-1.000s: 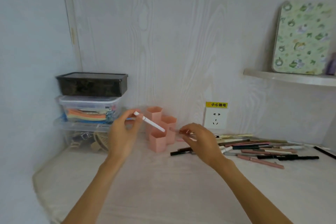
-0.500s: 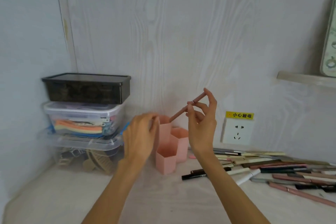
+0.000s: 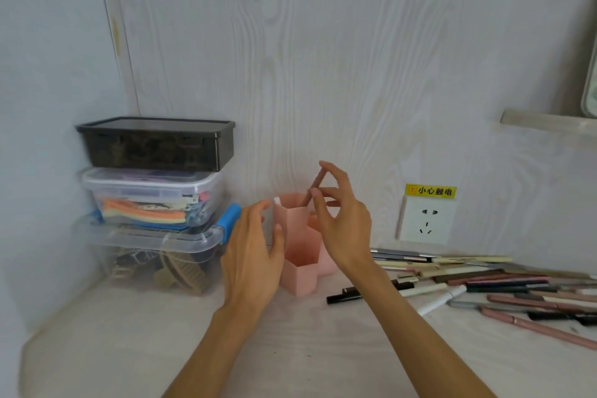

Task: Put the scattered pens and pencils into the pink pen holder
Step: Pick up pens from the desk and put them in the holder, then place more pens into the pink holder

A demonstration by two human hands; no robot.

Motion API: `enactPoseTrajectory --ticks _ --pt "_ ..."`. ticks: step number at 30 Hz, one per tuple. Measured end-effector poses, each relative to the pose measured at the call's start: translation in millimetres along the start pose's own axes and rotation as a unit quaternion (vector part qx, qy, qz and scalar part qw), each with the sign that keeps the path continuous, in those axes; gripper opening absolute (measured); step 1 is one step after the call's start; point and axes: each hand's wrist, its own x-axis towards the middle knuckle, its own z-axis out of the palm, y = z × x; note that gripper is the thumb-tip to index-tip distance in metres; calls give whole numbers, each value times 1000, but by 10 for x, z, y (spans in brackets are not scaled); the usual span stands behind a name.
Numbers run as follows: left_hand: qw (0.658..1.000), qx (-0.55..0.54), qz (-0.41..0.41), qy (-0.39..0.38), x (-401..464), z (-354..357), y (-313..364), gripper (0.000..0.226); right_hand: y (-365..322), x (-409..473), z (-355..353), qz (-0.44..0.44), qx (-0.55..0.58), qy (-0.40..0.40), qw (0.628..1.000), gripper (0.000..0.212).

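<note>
The pink pen holder [image 3: 300, 271], a cluster of hexagonal cups, stands on the white desk against the wall. A brown pen [image 3: 316, 182] leans in its tall rear cup, lower end inside. My right hand [image 3: 345, 226] pinches that pen between index fingertip and thumb, its other fingers spread. A white pen tip [image 3: 277, 200] pokes out of the same cup's left rim. My left hand [image 3: 252, 255] hovers just left of the holder with straight fingers and holds nothing. Several pens and pencils [image 3: 484, 281] lie scattered to the right, a black pen [image 3: 352, 292] nearest the holder.
Three plastic boxes are stacked at the left: a black one [image 3: 155, 145] on top, a clear one [image 3: 148, 197] under it, and a large clear bin [image 3: 145, 252] below. A wall socket [image 3: 424, 220] sits behind the pens. A shelf [image 3: 546, 121] juts out at upper right.
My right hand lifted the brown pen and lowered its end into the tall cup. My left hand let the white pen go into the holder and drew back with straight fingers.
</note>
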Motion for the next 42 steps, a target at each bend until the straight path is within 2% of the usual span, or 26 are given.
enactPoseTrajectory --ticks 2,4,6,8,11,13,15,16,18,20,25,27,30,33,36,39,42 --pt "999 -7 23 -31 -17 8 -21 36 18 14 -44 -38 -59 -84 994 34" --pt "998 -20 30 -60 -28 -1 -45 37 18 19 -126 -51 -87 -160 982 45" --pt "997 -16 24 -70 -35 -8 -58 40 23 5 -283 -53 -79 -152 984 50" --pt "998 -1 32 -49 -42 -54 10 39 86 -77 -516 -48 -73 -127 988 44" --pt "985 28 171 -21 -53 -156 172 22 291 -333 -872 -12 -122 -144 982 28" --pt "961 49 250 -106 -122 -165 265 13 440 -538 -1037 17 -154 -164 974 24" --pt "935 93 250 -233 -236 -81 304 23 564 -715 -1103 24 -198 -221 955 30" --pt "920 142 258 -259 -270 -25 306 30 603 -766 -1088 23 -227 -262 938 35" --pt "896 217 273 -274 -314 23 340 37 642 -830 -1028 5 -290 -315 904 40" --pt "889 243 272 -278 -322 5 380 35 614 -827 -967 -10 -319 -320 892 39" --pt "864 299 287 -287 -394 -9 441 25 614 -814 -899 -8 -261 -285 922 23" --pt "867 302 279 -283 -407 14 453 23 625 -790 -871 1 -234 -280 931 29" --pt "883 281 252 -280 -422 24 439 22 667 -789 -825 -17 -274 -294 916 41" --pt "900 228 235 -287 -417 7 406 25 721 -838 -789 -56 -313 -287 903 37" --pt "935 134 191 -267 -329 -67 412 20 694 -822 -789 -34 -286 -282 915 33" --pt "964 66 128 -222 -185 -161 392 15 636 -787 -828 14 -252 -266 930 28" --pt "990 -46 80 -104 -39 -275 340 18 625 -774 -847 7 -256 -274 927 25"
